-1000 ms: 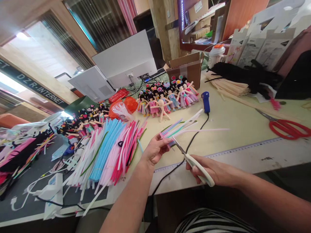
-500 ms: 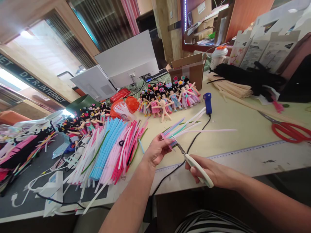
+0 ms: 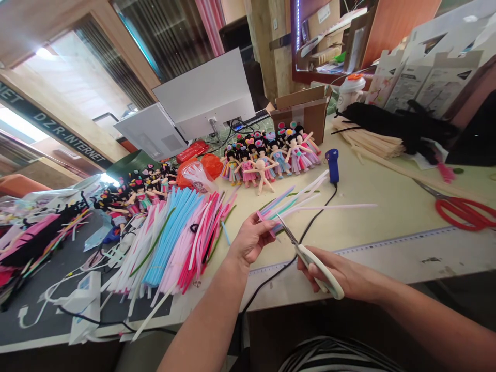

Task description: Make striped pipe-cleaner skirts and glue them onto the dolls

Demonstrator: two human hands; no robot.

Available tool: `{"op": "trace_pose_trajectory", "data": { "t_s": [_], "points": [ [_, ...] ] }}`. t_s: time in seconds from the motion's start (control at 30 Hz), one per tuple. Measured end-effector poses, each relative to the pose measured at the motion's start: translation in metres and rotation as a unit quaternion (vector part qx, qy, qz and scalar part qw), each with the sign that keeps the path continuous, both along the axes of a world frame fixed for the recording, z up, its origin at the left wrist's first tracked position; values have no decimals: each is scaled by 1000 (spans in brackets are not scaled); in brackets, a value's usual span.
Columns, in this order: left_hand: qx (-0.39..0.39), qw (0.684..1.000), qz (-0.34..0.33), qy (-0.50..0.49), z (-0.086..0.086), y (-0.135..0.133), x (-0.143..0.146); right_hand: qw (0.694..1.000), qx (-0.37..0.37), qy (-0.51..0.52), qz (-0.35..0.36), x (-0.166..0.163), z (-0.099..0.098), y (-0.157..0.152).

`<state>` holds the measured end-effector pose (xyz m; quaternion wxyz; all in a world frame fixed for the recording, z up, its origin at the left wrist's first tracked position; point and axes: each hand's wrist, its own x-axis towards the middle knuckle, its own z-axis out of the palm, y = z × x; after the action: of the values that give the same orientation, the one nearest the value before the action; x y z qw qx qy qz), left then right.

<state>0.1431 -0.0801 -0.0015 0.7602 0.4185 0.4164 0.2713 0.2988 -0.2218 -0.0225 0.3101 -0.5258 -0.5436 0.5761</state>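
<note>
My left hand (image 3: 254, 238) pinches a small bundle of pastel pipe cleaners (image 3: 296, 202), whose pink, white, mint and lilac ends fan out to the right. A pink strip crosses the bundle at my fingers. In my right hand (image 3: 329, 271) is a pair of white-handled scissors (image 3: 318, 266), its fingers wrapped round the handles. The blades point up and left, with their tips beside the bundle near my left fingers; whether they touch it I cannot tell. Beyond the bundle stands a bare beige pipe-cleaner doll (image 3: 263, 175), in front of several dressed dolls (image 3: 279, 155).
Sorted pipe cleaners (image 3: 170, 243) lie in a heap on the left. A blue glue gun (image 3: 332, 165) stands behind the bundle, its black cord running under my hands. Red-handled scissors (image 3: 461, 211) and a ruler (image 3: 399, 242) are on the right. A monitor (image 3: 209, 90) stands behind.
The scissors have shifted very slightly down and right, their tips a little away from my left fingers. My left hand keeps its hold on the bundle.
</note>
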Motion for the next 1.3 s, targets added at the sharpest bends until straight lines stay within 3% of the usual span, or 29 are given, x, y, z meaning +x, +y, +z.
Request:
{"op": "trace_pose_trajectory", "data": {
  "t_s": [0.87, 1.3],
  "points": [
    [-5, 1000, 1, 1, -1, -5, 3, 998, -13, -26, -53, -8, -2, 1],
    [-14, 1000, 11, -1, -4, -4, 4, 996, -30, 8, -84, -11, -9, 2]
  ]
}}
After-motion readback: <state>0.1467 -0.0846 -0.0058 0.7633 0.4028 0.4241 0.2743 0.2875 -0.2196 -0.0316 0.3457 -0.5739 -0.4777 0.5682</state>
